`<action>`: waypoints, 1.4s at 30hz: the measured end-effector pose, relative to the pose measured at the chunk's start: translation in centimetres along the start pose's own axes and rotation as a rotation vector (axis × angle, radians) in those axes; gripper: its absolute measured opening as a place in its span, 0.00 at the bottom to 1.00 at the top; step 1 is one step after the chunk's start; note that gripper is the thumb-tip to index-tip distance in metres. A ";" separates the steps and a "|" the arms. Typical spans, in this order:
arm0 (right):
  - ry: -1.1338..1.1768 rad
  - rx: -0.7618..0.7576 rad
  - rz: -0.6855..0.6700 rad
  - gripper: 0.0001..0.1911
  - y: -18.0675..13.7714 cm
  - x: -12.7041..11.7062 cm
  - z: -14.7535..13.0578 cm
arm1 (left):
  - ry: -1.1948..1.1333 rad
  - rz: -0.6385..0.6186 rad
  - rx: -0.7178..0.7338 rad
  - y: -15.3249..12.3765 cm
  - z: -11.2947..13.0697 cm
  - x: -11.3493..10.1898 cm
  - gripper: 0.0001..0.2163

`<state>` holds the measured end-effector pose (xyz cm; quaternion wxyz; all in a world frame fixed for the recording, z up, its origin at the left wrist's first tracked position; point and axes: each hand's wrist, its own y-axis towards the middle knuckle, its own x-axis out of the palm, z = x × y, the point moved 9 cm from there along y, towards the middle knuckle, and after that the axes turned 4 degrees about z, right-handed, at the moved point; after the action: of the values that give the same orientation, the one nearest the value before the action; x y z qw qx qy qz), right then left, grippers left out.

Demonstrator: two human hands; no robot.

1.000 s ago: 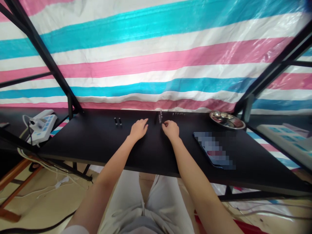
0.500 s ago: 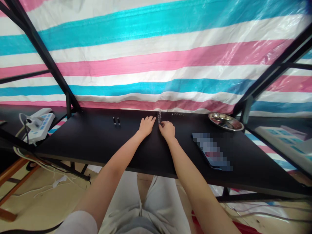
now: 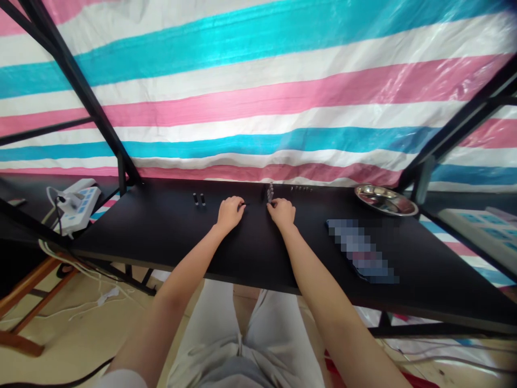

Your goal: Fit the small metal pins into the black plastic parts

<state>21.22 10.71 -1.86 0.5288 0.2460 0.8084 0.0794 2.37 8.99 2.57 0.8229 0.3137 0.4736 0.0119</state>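
Note:
My left hand (image 3: 231,212) rests on the black tabletop with its fingers curled in. A small thin dark rod (image 3: 247,203) sticks out at its fingertips. To the right, my right hand (image 3: 283,212) pinches the near end of a short row of small shiny beads (image 3: 270,190); how the beads are joined cannot be made out. Left of my left hand lie two short black sticks with pale ends (image 3: 199,199), side by side. Beyond my right hand, several tiny shiny pieces (image 3: 302,188) form a line near the back edge.
A blurred phone (image 3: 359,250) lies on the black table (image 3: 161,231) at the right. Behind it sits a round metal tray (image 3: 412,210). A striped plastic sheet (image 3: 258,97) hangs behind. A white power strip (image 3: 83,207) with cables is on the left table.
My left hand has drawn back and left from beside the beads, and its stretched fingers have curled around the dark rod. My right hand stays at the beads. The view has shifted slightly.

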 end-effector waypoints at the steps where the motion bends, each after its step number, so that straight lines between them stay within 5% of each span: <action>1: 0.006 0.002 0.001 0.13 0.0 0.1 0.0 | -0.039 0.017 -0.023 -0.3 -0.4 -0.3 0.05; 14: 0.073 0.130 -0.063 0.12 0.3 0.8 0.6 | -0.290 0.099 -0.128 -1.8 -1.6 -0.9 0.05; 31: 0.080 0.143 -0.059 0.10 0.3 0.4 0.4 | -0.332 0.109 -0.192 -1.8 -2.5 -0.8 0.05; 42: 0.157 -0.260 -0.204 0.04 -1.9 -0.8 -4.6 | -0.385 0.186 -0.156 -1.5 -2.2 -1.4 0.07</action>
<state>16.75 9.34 0.04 0.4968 0.0853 0.8509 0.1479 -0.60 8.42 2.08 0.9152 0.2878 0.2745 0.0645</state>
